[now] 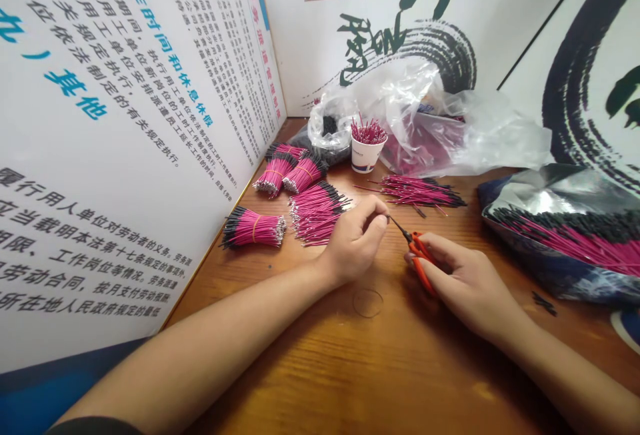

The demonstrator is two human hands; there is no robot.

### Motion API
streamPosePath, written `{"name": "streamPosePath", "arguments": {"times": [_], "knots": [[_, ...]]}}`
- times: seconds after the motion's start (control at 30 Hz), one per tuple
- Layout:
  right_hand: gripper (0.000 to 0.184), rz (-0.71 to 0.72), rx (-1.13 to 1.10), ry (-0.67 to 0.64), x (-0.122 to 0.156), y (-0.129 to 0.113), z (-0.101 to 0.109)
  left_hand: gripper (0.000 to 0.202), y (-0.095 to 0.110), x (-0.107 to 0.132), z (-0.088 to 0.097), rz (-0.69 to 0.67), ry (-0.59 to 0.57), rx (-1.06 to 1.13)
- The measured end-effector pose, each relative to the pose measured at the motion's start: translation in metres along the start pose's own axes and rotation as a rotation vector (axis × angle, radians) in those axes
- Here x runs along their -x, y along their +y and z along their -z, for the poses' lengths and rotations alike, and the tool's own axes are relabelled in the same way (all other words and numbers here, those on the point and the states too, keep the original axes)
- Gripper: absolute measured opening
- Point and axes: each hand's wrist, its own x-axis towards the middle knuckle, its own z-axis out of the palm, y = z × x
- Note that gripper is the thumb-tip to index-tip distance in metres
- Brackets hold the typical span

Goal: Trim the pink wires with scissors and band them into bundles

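Observation:
My left hand (356, 235) rests on the wooden table (320, 368), its fingers pinched together on something too small to name. My right hand (463, 281) grips small orange-handled scissors (417, 255), and the blade tips reach my left fingertips. Just behind my left hand lies a loose pile of pink wires with black ends (316, 211). Banded bundles of the same wires (253, 228) lie further left near the wall panel. A second loose pile of pink wires (417, 191) lies beyond the scissors.
A white paper cup (367, 153) holds upright pink wires. Clear plastic bags (450, 128) sit at the back. A bag full of pink wires (565, 235) lies at the right. Printed panels (125, 141) wall the left and rear. A rubber band (368, 303) lies near my wrists.

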Motion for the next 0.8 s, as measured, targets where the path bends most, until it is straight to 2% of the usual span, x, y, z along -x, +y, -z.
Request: {"name": "streamPosePath", "arguments": {"times": [0.8], "knots": [[0.025, -0.013, 0.012, 0.005, -0.0013, -0.0019, -0.0016, 0.014, 0.0014, 0.0006, 0.0003, 0.003, -0.002, 0.012]]}}
